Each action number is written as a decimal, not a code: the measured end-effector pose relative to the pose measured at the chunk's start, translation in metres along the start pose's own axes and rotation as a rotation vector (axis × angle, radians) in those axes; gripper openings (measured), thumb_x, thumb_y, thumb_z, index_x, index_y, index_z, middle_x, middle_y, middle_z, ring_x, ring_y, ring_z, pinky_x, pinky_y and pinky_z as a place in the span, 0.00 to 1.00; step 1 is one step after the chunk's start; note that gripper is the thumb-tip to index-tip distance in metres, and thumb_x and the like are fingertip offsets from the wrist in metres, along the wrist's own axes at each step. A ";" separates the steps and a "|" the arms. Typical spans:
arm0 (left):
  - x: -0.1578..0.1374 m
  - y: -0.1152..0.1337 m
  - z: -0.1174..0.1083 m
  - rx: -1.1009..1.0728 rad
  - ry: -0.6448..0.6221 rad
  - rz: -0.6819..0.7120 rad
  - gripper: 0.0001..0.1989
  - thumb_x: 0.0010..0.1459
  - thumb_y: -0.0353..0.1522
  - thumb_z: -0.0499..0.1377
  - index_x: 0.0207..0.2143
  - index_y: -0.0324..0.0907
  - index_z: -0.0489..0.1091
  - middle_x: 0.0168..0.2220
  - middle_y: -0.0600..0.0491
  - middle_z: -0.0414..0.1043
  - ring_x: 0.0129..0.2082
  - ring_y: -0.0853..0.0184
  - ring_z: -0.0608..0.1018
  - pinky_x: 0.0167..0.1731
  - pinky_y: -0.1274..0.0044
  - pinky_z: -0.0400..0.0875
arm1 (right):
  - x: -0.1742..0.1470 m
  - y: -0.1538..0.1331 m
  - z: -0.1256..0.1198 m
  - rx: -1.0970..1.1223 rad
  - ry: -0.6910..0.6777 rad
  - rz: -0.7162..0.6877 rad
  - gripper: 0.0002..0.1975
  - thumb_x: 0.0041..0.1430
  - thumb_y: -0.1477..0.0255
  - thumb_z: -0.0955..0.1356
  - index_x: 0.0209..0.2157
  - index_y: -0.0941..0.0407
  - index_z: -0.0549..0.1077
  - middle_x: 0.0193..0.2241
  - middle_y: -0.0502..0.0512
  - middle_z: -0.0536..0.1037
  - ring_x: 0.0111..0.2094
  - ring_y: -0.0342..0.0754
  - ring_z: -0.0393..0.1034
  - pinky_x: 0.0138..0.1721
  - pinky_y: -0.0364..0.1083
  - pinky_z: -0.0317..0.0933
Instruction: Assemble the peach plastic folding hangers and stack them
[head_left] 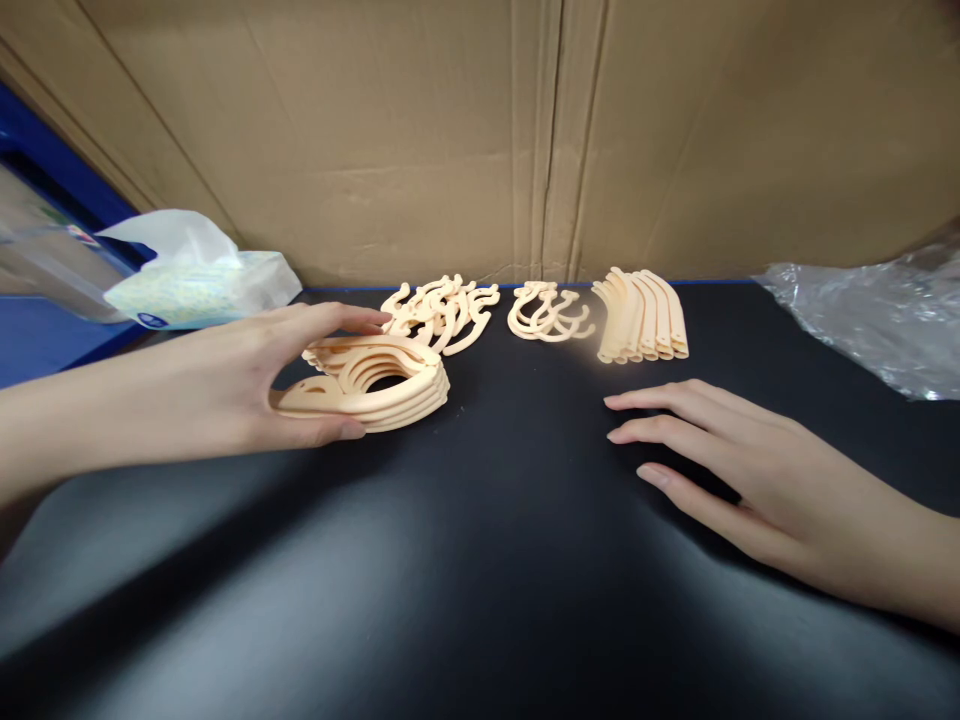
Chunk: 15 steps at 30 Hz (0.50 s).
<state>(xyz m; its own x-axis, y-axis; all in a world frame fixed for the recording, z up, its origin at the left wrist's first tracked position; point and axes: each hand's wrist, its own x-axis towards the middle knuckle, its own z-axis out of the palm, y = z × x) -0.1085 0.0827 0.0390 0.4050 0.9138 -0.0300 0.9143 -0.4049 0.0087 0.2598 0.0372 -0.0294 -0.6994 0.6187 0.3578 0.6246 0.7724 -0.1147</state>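
Note:
My left hand (259, 375) is wrapped around the left end of a stack of folded peach plastic hangers (405, 400), thumb along the near side and fingers over the far side. The stack lies on the black tabletop (480, 560). My right hand (742, 480) hovers low over or rests on the table at the right, fingers spread and holding nothing. Beyond it stands a neat row of curved peach hanger arms (641, 315). A small group of hook-shaped pieces (544, 315) lies to the left of that row, and a looser heap of curved pieces (450, 310) is behind the stack.
A tissue pack (217, 280) with a tissue sticking out sits at the back left, near a blue frame (45, 150). Crumpled clear plastic (877, 310) lies at the back right. A cardboard wall (405, 140) closes off the table's far edge.

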 end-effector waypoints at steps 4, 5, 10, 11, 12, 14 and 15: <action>0.000 -0.002 -0.001 0.018 -0.013 0.005 0.40 0.50 0.51 0.58 0.62 0.45 0.54 0.56 0.50 0.66 0.46 0.58 0.74 0.44 0.73 0.67 | -0.001 0.000 0.000 -0.013 -0.011 -0.002 0.12 0.63 0.73 0.61 0.45 0.55 0.71 0.49 0.60 0.73 0.49 0.54 0.69 0.46 0.53 0.66; 0.000 -0.003 -0.001 0.015 -0.017 0.008 0.40 0.50 0.51 0.58 0.62 0.45 0.53 0.56 0.49 0.67 0.46 0.58 0.74 0.44 0.73 0.66 | -0.001 0.001 0.000 -0.017 -0.016 -0.003 0.12 0.63 0.73 0.61 0.46 0.55 0.71 0.49 0.60 0.72 0.49 0.54 0.69 0.46 0.53 0.66; 0.002 -0.006 0.000 0.003 -0.027 -0.002 0.39 0.50 0.50 0.59 0.62 0.48 0.54 0.56 0.50 0.66 0.47 0.57 0.74 0.45 0.71 0.66 | 0.000 0.001 0.001 -0.019 -0.031 -0.003 0.12 0.63 0.73 0.61 0.46 0.55 0.70 0.49 0.60 0.72 0.50 0.53 0.68 0.46 0.53 0.65; 0.003 -0.006 0.000 0.003 -0.028 -0.001 0.39 0.50 0.50 0.59 0.62 0.48 0.53 0.56 0.50 0.66 0.47 0.57 0.73 0.46 0.70 0.66 | 0.000 0.001 0.001 -0.018 -0.031 -0.002 0.12 0.63 0.73 0.61 0.46 0.55 0.70 0.50 0.60 0.72 0.50 0.53 0.68 0.46 0.53 0.65; 0.002 -0.006 0.000 0.001 -0.027 0.002 0.39 0.50 0.50 0.59 0.62 0.48 0.53 0.57 0.50 0.66 0.48 0.57 0.73 0.46 0.70 0.66 | 0.000 0.001 0.001 -0.018 -0.029 -0.002 0.12 0.63 0.73 0.61 0.46 0.55 0.70 0.50 0.60 0.72 0.50 0.53 0.68 0.46 0.53 0.65; 0.002 -0.007 0.001 -0.002 -0.033 0.006 0.40 0.51 0.49 0.59 0.62 0.47 0.52 0.57 0.49 0.65 0.48 0.57 0.73 0.47 0.70 0.65 | 0.000 0.001 0.001 -0.019 -0.027 0.002 0.12 0.63 0.73 0.61 0.46 0.55 0.71 0.50 0.60 0.72 0.50 0.54 0.68 0.47 0.53 0.65; 0.002 -0.007 0.001 -0.005 -0.037 0.006 0.40 0.51 0.49 0.59 0.63 0.47 0.52 0.57 0.49 0.65 0.48 0.57 0.73 0.47 0.71 0.65 | -0.001 0.001 0.001 -0.020 -0.025 0.005 0.12 0.63 0.73 0.61 0.46 0.55 0.71 0.50 0.59 0.72 0.50 0.54 0.68 0.47 0.53 0.65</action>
<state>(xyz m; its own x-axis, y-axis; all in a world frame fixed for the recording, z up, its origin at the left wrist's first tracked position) -0.1143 0.0870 0.0383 0.4097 0.9098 -0.0665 0.9121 -0.4097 0.0135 0.2603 0.0374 -0.0307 -0.7050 0.6258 0.3336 0.6345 0.7667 -0.0974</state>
